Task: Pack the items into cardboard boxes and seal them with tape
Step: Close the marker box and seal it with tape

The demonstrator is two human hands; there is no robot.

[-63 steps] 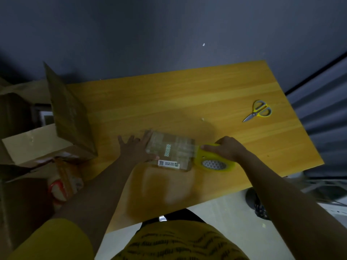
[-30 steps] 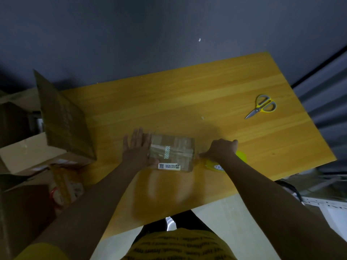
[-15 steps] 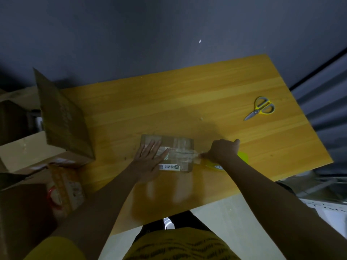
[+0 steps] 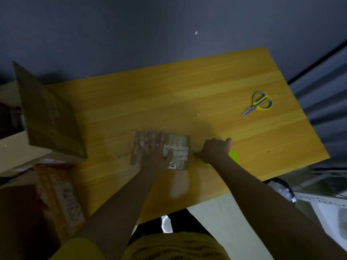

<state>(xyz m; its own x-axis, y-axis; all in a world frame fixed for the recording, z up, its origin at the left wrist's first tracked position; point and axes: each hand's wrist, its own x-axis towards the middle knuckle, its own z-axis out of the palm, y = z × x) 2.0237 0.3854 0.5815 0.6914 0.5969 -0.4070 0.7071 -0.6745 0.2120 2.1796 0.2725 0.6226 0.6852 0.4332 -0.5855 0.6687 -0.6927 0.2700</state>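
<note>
Your left hand (image 4: pixel 154 152) lies flat on the small taped box (image 4: pixel 176 147) near the table's (image 4: pixel 187 94) front edge; your right hand (image 4: pixel 216 150) grips the yellow tape dispenser (image 4: pixel 234 156) beside it. Scissors (image 4: pixel 258 103) lie near the right edge.

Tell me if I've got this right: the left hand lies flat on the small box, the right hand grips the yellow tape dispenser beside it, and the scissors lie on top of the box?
Not quite. The head view shows the scissors lying on the table, far right of the box and apart from it. The rest holds: the left hand lies flat on the box, and the right hand grips the tape dispenser beside it.
</note>
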